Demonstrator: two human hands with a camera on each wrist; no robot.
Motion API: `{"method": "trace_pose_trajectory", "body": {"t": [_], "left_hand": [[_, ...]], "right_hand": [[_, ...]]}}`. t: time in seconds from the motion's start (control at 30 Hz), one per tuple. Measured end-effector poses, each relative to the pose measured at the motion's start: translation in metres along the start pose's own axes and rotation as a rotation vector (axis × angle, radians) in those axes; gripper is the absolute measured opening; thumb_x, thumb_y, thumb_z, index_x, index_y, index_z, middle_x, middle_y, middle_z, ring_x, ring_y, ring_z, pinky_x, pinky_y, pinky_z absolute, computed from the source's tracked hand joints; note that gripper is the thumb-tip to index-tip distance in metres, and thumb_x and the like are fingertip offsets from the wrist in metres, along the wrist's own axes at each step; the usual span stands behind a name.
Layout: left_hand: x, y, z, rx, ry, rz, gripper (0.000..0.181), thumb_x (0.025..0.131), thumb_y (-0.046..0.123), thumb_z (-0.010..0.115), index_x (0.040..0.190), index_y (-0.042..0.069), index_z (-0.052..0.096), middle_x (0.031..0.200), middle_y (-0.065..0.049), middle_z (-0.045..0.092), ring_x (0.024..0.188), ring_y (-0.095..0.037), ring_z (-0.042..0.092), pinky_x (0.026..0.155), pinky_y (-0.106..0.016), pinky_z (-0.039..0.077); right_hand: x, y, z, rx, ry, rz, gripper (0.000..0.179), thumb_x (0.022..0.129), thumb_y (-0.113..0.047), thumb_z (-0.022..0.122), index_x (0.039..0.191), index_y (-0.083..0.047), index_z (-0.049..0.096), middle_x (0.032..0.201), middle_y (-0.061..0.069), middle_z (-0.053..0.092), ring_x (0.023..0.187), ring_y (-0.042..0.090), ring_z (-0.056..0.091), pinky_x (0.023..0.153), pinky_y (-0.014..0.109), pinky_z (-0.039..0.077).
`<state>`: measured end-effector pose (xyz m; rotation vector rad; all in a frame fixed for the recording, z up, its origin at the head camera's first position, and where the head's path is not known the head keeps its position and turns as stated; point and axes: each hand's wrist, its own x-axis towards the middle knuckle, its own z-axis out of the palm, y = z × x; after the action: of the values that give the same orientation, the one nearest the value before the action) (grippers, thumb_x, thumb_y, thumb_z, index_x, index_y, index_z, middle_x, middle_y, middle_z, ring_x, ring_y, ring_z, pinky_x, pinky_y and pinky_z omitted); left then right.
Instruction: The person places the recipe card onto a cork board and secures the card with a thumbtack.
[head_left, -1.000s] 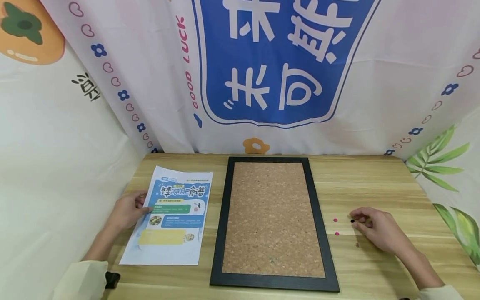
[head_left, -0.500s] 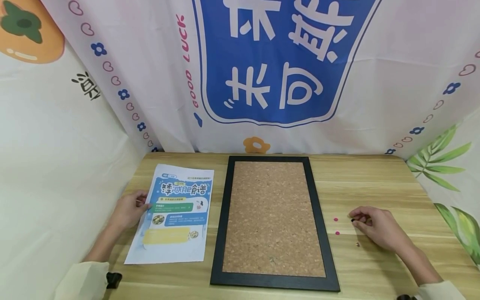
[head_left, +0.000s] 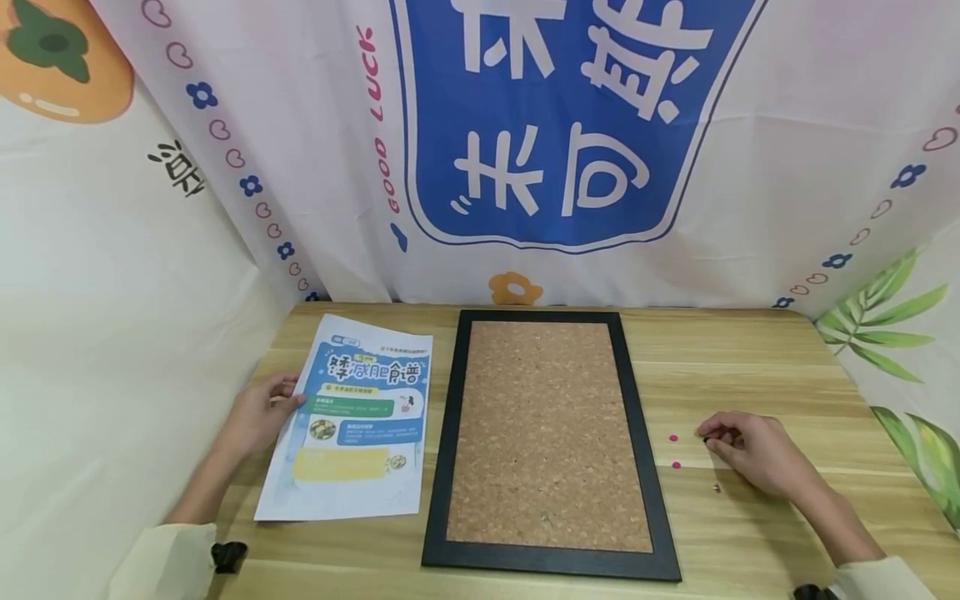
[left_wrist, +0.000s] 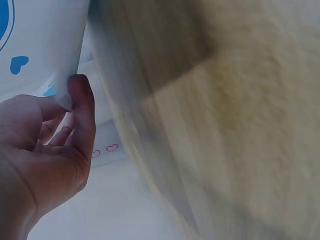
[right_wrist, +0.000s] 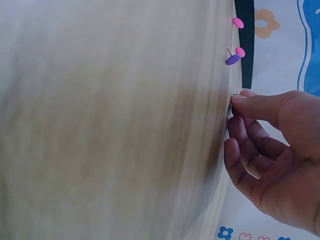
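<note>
My left hand (head_left: 258, 414) pinches the left edge of a printed paper sheet (head_left: 360, 496) between thumb and fingers. The sheet has a blue, green and yellow layout with large lettering and is raised a little off the wood. In the left wrist view, the thumb and index finger (left_wrist: 81, 95) meet at its margin. On the right side, my right hand (head_left: 761, 457) is low at the tabletop, pinching a small dark thumbtack (head_left: 706, 439), mostly hidden by the fingertips. Two pink thumbtacks (head_left: 673, 437) lie just left of this hand, and a purple thumbtack (right_wrist: 233, 59) lies point up near them.
A cork board (head_left: 551, 433) in a black frame (head_left: 551, 562) lies flat in the middle of the wooden table (head_left: 735, 350), between the two hands. A printed cloth (head_left: 330, 167) hangs behind the table, with more cloth at both sides.
My left hand has shifted the sheet slightly right and away from me, and its lower edge has come up. The right hand has stayed almost in place with the dark thumbtack.
</note>
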<state>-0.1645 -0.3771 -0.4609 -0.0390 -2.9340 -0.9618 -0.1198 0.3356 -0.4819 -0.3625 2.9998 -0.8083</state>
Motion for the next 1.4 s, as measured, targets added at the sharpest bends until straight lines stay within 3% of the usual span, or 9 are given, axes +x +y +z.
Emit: {"method": "trace_pose_trajectory", "body": {"t": [0.13,0.2,0.4,0.53,0.83,1.07,1.4], "left_hand": [[0.001,0.006,-0.002,-0.048,0.004,-0.025,0.041,0.108,0.01,0.063,0.142,-0.011,0.058,0.123,-0.033,0.072,0.113,-0.047,0.071,0.079,-0.023,0.056],[0.001,0.01,-0.003,-0.085,0.008,-0.05,0.043,0.109,0.011,0.062,0.145,-0.011,0.057,0.126,-0.034,0.07,0.11,-0.044,0.072,0.074,-0.018,0.053],[0.003,0.012,-0.01,-0.183,0.003,-0.101,0.048,0.11,0.014,0.061,0.149,-0.011,0.052,0.131,-0.037,0.067,0.092,-0.011,0.071,0.072,-0.021,0.058],[0.002,0.011,-0.013,-0.225,-0.005,-0.113,0.05,0.111,0.018,0.059,0.152,-0.009,0.05,0.133,-0.037,0.066,0.086,-0.004,0.071,0.071,-0.025,0.061],[0.003,0.014,-0.021,-0.271,0.013,-0.083,0.051,0.111,0.022,0.06,0.152,-0.006,0.051,0.135,-0.037,0.066,0.086,0.005,0.07,0.071,-0.023,0.06],[0.004,0.016,-0.02,-0.331,0.017,-0.119,0.053,0.111,0.025,0.06,0.153,-0.005,0.05,0.139,-0.037,0.063,0.088,0.003,0.072,0.073,-0.023,0.061],[0.013,0.037,0.0,-0.522,-0.126,-0.159,0.057,0.114,0.024,0.054,0.162,-0.002,0.037,0.148,-0.034,0.056,0.096,-0.005,0.075,0.081,-0.03,0.064]], "right_hand": [[0.0,0.0,0.0,0.012,0.0,0.004,0.016,0.093,0.001,0.077,0.101,-0.013,0.079,0.088,-0.006,0.072,0.076,-0.003,0.057,0.066,0.022,0.052],[0.0,0.0,0.0,0.015,-0.001,0.008,0.016,0.093,0.001,0.077,0.102,-0.013,0.079,0.089,-0.005,0.073,0.076,-0.002,0.057,0.066,0.022,0.052],[0.0,0.0,-0.001,0.03,-0.008,0.013,0.015,0.094,0.001,0.076,0.103,-0.012,0.079,0.091,-0.004,0.074,0.077,-0.002,0.059,0.067,0.022,0.053],[-0.001,0.0,-0.002,0.034,-0.006,0.013,0.014,0.095,-0.001,0.076,0.104,-0.011,0.079,0.091,-0.003,0.074,0.078,-0.003,0.059,0.067,0.022,0.054],[-0.004,0.001,-0.002,0.042,-0.005,0.025,0.015,0.095,0.0,0.076,0.105,-0.01,0.079,0.091,-0.003,0.074,0.078,-0.003,0.059,0.067,0.022,0.053],[-0.005,-0.001,-0.004,0.053,-0.013,0.028,0.015,0.095,0.0,0.076,0.106,-0.01,0.079,0.091,-0.004,0.073,0.078,-0.003,0.058,0.067,0.022,0.053],[-0.004,-0.001,-0.002,0.076,-0.011,0.018,0.015,0.094,-0.001,0.077,0.105,-0.011,0.079,0.09,-0.005,0.073,0.079,-0.004,0.06,0.069,0.022,0.054]]}}
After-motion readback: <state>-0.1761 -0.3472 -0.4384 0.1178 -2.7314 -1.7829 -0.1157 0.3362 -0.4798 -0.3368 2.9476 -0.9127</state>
